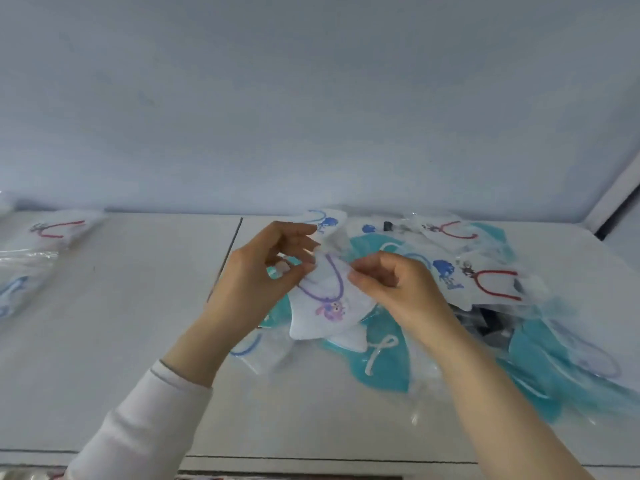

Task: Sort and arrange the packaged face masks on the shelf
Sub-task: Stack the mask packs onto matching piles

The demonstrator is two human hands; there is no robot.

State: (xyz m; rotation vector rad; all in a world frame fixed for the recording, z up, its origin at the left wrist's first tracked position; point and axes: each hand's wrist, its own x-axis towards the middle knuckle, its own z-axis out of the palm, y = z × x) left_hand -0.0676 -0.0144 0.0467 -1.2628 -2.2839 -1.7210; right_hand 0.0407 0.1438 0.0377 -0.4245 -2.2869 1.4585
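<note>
Head view: left hand point(263, 271) and right hand point(391, 289) pinch the purple-looped mask packet point(325, 306); its long axis runs twelve-to-six o'clock.

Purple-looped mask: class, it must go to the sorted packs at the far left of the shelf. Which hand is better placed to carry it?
Probably left: the left hand already pinches the purple-looped mask and is nearer the sorted packs.

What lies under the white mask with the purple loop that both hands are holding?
Under the purple-loop mask lie a teal mask and a blue-loop mask on the shelf. Anything directly beneath is covered.
</note>
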